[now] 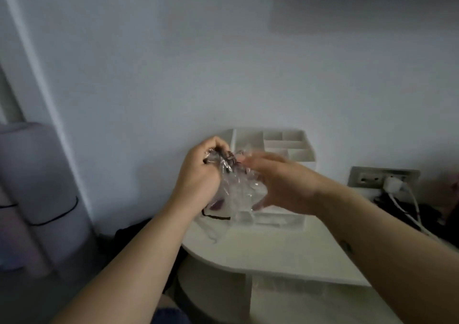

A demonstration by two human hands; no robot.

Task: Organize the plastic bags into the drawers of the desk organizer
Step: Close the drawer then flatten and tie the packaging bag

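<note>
Centre frame: left hand (pixel 200 172) fingers curl round the bunched plastic bag (pixel 236 190); blurred right hand (pixel 282 183), fingers extended, touches its side.

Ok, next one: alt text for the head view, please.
The left hand grips a crumpled bunch of clear plastic bags in front of a white desk organizer, with the motion-blurred right hand against the bunch's other side. The organizer stands on a white desk by the wall, a socket to its right.

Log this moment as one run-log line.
left hand: grips plastic bags | right hand: against bags, motion-blurred | desk organizer: behind hands | stage: bags not stowed
</note>
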